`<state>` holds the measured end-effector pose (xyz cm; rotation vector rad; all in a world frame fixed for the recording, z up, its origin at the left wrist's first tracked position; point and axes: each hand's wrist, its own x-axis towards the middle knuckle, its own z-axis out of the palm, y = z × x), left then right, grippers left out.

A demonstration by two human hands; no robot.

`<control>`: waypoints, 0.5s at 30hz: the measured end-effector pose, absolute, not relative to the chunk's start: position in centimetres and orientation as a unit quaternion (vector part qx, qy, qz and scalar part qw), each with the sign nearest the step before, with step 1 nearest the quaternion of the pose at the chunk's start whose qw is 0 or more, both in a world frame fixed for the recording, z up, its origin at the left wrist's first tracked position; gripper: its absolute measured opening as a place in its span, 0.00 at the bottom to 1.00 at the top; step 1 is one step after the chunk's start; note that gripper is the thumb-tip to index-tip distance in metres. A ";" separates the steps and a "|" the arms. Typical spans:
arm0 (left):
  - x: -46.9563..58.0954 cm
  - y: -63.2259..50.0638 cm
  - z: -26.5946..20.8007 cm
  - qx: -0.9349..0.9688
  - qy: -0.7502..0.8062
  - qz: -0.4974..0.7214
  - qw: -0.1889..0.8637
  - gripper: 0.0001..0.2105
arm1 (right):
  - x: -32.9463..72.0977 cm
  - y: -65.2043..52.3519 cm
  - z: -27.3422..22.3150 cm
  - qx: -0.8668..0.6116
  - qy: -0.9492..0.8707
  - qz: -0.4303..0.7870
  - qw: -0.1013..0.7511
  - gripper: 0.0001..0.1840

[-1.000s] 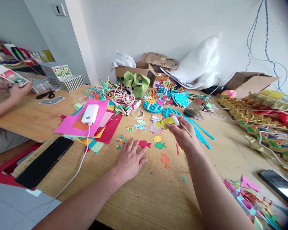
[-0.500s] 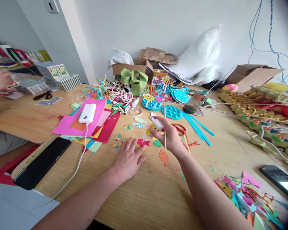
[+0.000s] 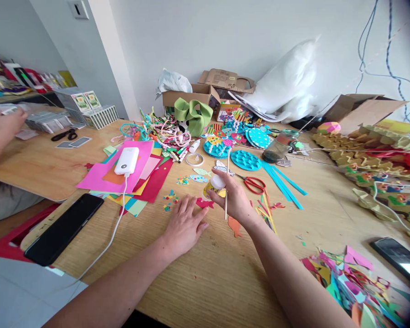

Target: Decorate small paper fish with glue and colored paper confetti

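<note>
My right hand (image 3: 235, 197) grips a small bottle with a white cap and yellow label (image 3: 215, 184); a thin wooden stick (image 3: 227, 200) is held upright in the same hand. Flat on the table, my left hand (image 3: 185, 225) has its fingers spread, tips beside a red paper fish (image 3: 204, 203). Partly behind my right wrist lies an orange paper fish (image 3: 234, 226). Beyond the bottle are a blue spotted paper fish (image 3: 198, 178) and a pale green one (image 3: 201, 171). Small coloured paper dots (image 3: 171, 197) lie left of my fingers.
Red-handled scissors (image 3: 254, 184) lie right of my right hand. Coloured paper sheets (image 3: 157, 187), a white power bank (image 3: 127, 160) and a black phone (image 3: 63, 230) are at left. Paper scraps (image 3: 348, 278) lie front right. Another person's hand (image 3: 12, 125) holds something at far left.
My right hand has moved slightly left and toward me, and the bottle stands more upright, near the red fish. The scissors show more fully. The other person's hand has lifted slightly.
</note>
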<state>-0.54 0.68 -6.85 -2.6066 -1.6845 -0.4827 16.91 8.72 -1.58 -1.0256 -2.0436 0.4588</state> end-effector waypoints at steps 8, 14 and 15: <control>-0.5 0.7 -7.3 -0.831 -0.532 -0.159 0.015 0.20 | 16.7 8.5 -1.2 -0.415 -0.801 0.194 0.386 0.22; -0.3 0.7 -7.4 -0.834 -0.531 -0.149 0.026 0.21 | 16.9 8.7 -1.4 -0.449 -0.782 0.187 0.390 0.21; -0.3 0.7 -7.4 -0.832 -0.533 -0.148 0.027 0.20 | 16.9 8.8 -1.5 -0.450 -0.781 0.184 0.391 0.21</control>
